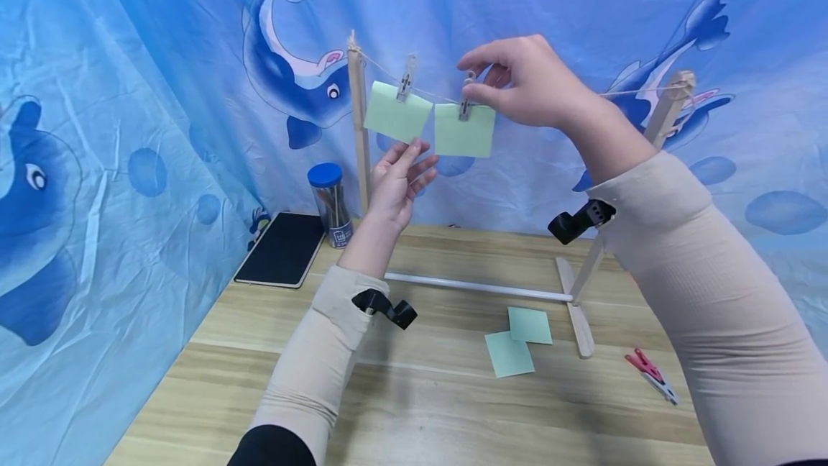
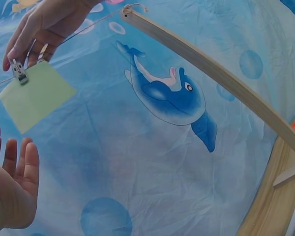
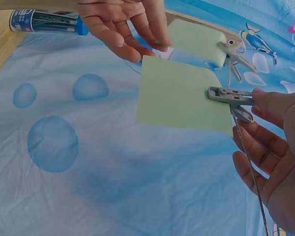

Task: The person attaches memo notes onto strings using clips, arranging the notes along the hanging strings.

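Two pale green paper notes hang by grey clothespins from a thin string. My right hand [image 1: 527,81] pinches the clothespin [image 3: 231,96] on the right note [image 1: 464,131], thumb on one handle arm and the fingers behind. That clothespin's jaws sit over the note's top edge. Below the left note [image 1: 396,113], my left hand [image 1: 396,182] is raised with relaxed fingers, its fingertips right at the note's lower right corner. Another clothespin [image 1: 405,81] grips the left note's top edge, and this note hangs tilted.
The string runs between two wooden posts [image 1: 359,128], joined low by a white rod [image 1: 479,288]. Two more green notes [image 1: 509,354] overlap on the table. Pink and grey clothespins [image 1: 652,375] lie at the right. A black notebook [image 1: 281,249] and blue-lidded jar [image 1: 332,206] stand back left.
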The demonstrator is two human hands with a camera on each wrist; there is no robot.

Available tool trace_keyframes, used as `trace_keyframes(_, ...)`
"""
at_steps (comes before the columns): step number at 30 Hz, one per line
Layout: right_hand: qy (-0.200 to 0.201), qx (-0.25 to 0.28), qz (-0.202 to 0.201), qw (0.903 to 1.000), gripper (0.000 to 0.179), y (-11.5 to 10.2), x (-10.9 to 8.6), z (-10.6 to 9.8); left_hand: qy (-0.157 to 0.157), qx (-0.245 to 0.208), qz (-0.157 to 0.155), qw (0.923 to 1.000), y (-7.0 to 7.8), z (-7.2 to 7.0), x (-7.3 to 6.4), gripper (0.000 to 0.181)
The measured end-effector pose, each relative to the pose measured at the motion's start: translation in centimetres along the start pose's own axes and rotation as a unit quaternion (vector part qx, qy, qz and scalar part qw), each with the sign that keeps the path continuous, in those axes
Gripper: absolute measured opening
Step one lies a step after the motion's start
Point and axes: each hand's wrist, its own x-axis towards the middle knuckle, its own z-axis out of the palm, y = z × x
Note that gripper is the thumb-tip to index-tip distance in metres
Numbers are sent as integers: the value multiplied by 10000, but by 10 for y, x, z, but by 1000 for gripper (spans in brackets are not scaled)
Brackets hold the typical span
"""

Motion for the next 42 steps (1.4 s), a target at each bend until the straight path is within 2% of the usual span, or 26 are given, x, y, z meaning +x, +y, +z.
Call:
trace_keyframes(6,-46,48,69,10000,38,1,0,2,-148,-46,280,9995,2,-3,-1,5)
trace_keyframes(11,-37,26,13,10000,40,3,-1,2,-378,227,504,9978,2,-5,-3,10)
trace_keyframes(14,-39,-10,-28,10000,44,4,-1,3,-433,353,470,9973,-2,-9,-4,18)
trace_keyframes(18,91,-100,-21,9999,55,5,-4,4,-391,489,176,9979,-11,-19,-8,36)
trace_keyframes(20,370,-159,-78,9992,60,5,-8,4,-346,606,-3,9976,-18,-27,-11,46)
trace_keyframes(22,899,-189,-353,9951,61,7,-14,4,-362,802,-188,9959,-28,-36,-15,53)
trace_keyframes(24,1634,-193,-836,9828,57,8,-23,4,-404,1111,-438,9920,-40,-46,-20,53)
trace_keyframes(26,2484,-78,-1360,9590,49,9,-34,9,-460,1506,-769,9845,-55,-59,-28,50)
trace_keyframes(28,3147,100,-1763,9326,46,11,-50,17,-554,1952,-1142,9725,-72,-73,-36,48)
trace_keyframes(30,3478,390,-1917,9169,49,13,-67,28,-668,2357,-1483,9581,-89,-87,-45,47)
trace_keyframes(31,3509,526,-1940,9146,51,15,-77,35,-701,2555,-1604,9508,-96,-93,-50,48)
trace_keyframes(33,3373,776,-1852,9197,56,22,-99,49,-797,2919,-1741,9371,-109,-102,-59,48)
trace_keyframes(37,2878,1090,-1391,9412,53,47,-145,81,-952,3552,-1723,9138,-129,-112,-76,48)
trace_keyframes(40,2551,1176,-824,9562,31,68,-181,103,-1213,4053,-1518,8933,-143,-114,-86,46)
trace_keyframes(42,2361,1155,-367,9641,17,80,-205,115,-1472,4387,-1337,8764,-152,-114,-93,44)
